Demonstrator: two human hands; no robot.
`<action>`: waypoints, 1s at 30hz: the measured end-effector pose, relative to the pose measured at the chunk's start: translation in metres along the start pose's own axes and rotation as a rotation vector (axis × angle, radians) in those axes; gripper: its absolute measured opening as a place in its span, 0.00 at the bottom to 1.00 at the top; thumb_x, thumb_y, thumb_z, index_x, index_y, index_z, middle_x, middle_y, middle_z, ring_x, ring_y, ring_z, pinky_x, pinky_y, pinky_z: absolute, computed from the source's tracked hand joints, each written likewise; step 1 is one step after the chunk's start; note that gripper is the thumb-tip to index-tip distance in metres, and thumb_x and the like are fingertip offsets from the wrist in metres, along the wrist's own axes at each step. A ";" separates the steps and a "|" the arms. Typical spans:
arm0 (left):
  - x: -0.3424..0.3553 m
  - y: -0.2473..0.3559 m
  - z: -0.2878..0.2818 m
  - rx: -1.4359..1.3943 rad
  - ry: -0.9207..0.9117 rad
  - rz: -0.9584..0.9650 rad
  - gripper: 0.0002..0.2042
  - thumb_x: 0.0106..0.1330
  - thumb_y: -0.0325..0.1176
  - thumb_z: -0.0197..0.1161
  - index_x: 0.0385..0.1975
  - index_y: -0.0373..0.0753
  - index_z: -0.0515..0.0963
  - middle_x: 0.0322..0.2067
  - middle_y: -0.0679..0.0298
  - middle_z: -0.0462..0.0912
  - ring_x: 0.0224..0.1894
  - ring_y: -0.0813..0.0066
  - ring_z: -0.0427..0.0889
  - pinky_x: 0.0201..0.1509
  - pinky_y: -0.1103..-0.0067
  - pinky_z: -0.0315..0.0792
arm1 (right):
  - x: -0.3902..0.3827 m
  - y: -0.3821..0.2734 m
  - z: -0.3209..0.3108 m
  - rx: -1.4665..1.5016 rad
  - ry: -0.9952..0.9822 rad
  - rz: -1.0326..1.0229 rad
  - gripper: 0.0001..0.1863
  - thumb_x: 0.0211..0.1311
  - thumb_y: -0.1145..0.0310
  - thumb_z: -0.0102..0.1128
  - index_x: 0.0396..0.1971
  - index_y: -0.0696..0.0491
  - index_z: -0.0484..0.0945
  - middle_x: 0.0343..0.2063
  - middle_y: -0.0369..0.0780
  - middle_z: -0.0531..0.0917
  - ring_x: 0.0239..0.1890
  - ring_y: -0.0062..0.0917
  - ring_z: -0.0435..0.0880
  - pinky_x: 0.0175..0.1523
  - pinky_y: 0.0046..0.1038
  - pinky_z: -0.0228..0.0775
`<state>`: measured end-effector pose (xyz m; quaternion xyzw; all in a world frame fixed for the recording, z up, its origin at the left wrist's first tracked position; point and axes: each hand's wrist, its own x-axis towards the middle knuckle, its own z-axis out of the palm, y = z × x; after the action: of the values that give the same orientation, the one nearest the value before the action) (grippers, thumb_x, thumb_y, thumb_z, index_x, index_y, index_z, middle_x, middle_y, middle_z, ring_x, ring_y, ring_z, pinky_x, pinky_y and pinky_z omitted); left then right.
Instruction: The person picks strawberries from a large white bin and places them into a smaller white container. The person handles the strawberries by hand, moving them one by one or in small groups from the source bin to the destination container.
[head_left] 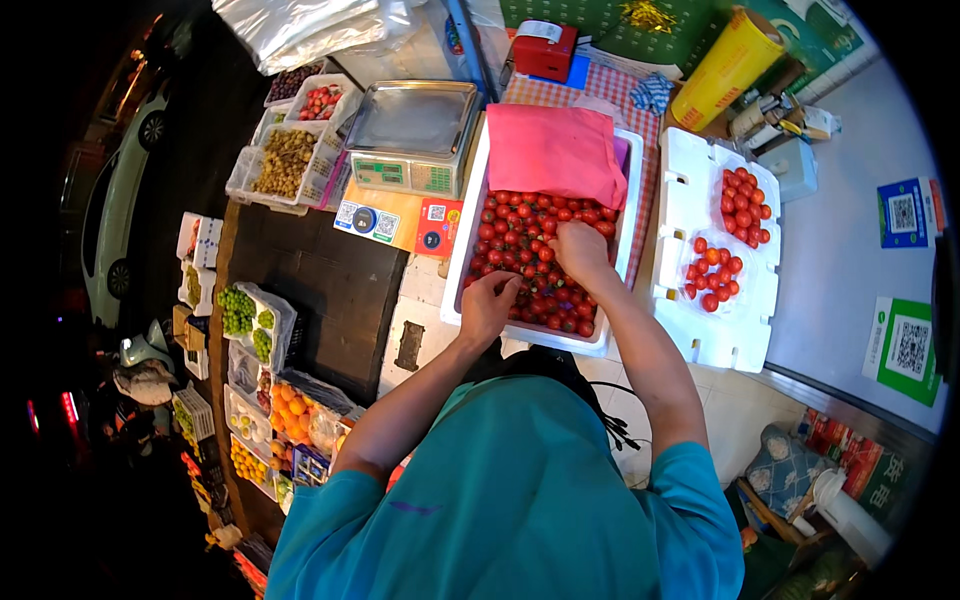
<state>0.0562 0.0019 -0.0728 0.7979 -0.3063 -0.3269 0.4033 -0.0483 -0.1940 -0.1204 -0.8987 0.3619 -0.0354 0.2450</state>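
Cherry tomatoes, red with some green stems among them, fill a white foam box in front of me. A pink sheet covers the far part of the box. My left hand is over the near left part of the tomatoes, its fingers curled together; whatever they may hold is hidden. Farther in and to the right, my right hand is closed with its fingertips down among the tomatoes, so its grip cannot be made out.
Right of the box, a white foam lid bears two clear containers of tomatoes. A scale stands at the left, beside tubs of fruit. A yellow roll and a red device are at the back.
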 end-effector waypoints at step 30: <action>0.021 -0.001 -0.005 -0.875 -0.250 -0.435 0.15 0.78 0.48 0.49 0.40 0.44 0.76 0.26 0.66 0.76 0.19 0.77 0.67 0.23 0.79 0.58 | -0.022 -0.013 -0.020 -0.146 0.027 0.097 0.15 0.61 0.56 0.68 0.33 0.55 0.86 0.26 0.47 0.86 0.34 0.45 0.87 0.41 0.41 0.80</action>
<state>0.0725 -0.0114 -0.0770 0.5540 -0.0129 -0.5943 0.5828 -0.0613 -0.1796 -0.0949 -0.8950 0.4100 -0.0091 0.1755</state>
